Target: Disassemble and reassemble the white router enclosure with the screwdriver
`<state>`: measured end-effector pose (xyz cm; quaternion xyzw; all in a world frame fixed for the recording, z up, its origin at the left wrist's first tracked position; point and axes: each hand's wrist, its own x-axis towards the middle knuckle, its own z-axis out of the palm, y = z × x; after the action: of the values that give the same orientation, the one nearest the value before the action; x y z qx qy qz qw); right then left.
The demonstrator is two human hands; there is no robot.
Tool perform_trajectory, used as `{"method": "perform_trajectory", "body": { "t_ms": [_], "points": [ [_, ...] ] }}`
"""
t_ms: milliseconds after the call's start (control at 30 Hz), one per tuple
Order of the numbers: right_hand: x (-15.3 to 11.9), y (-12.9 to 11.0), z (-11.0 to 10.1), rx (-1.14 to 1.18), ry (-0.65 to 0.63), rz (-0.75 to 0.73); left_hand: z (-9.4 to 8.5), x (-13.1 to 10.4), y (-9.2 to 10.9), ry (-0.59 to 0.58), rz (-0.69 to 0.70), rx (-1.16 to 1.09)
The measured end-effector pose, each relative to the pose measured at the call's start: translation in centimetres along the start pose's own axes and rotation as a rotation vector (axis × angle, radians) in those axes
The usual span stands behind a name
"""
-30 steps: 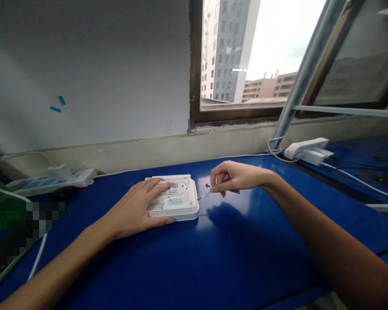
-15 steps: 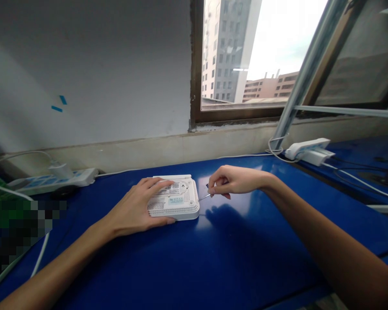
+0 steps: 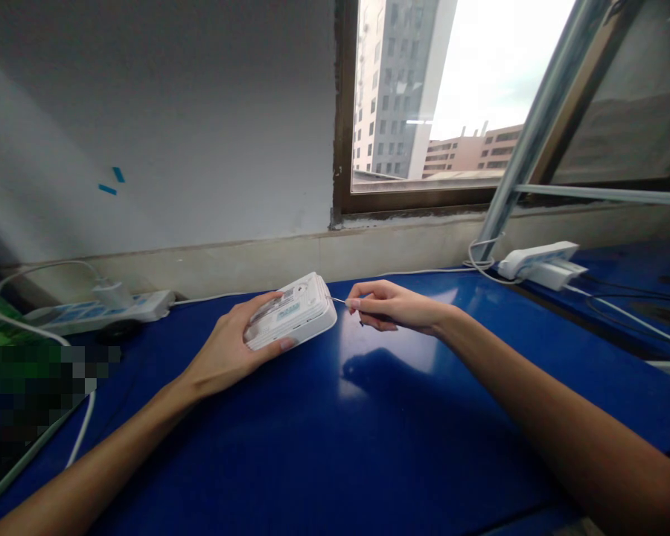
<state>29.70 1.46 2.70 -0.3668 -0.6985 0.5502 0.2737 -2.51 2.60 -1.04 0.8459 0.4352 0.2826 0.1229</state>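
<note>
A white plastic router (image 3: 290, 311), with vents and a label on its upward face, is tilted with its right end raised off the blue table. Wrapped round its left part is my left hand (image 3: 237, 335), thumb along the near side and fingers over the top. My right hand (image 3: 388, 305) pinches a thin metal tool (image 3: 338, 300) just right of the router. The tool's tip meets the seam at the router's right end. Most of its handle is hidden in my fingers, so its exact kind cannot be made out.
On the blue table (image 3: 290, 447), a white power strip (image 3: 145, 307) with a plug lies at the left, near a dark round object (image 3: 118, 331). Another power strip (image 3: 539, 260) is at the right by a metal post (image 3: 505, 197). White cables run along the wall.
My left hand has tipped and turned the router, lifting its right end from the table. My right hand has moved slightly up and left with the tool, staying at the router's end.
</note>
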Motion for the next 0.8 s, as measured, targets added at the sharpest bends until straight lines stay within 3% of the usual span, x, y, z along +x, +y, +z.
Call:
{"method": "perform_trajectory", "body": {
  "t_ms": [133, 333, 800],
  "points": [
    [-0.4, -0.7, -0.3, -0.109, 0.034, 0.055, -0.5, 0.0, -0.2, -0.05, 0.023, -0.003],
    [-1.0, -0.9, -1.4, -0.367, 0.052, 0.159, -1.2, -0.2, -0.8, -0.193, 0.171, 0.078],
    [-0.7, -0.8, -0.8, -0.508, -0.006, 0.186, -1.9, -0.3, -0.5, -0.253, 0.183, 0.081]
  ]
}}
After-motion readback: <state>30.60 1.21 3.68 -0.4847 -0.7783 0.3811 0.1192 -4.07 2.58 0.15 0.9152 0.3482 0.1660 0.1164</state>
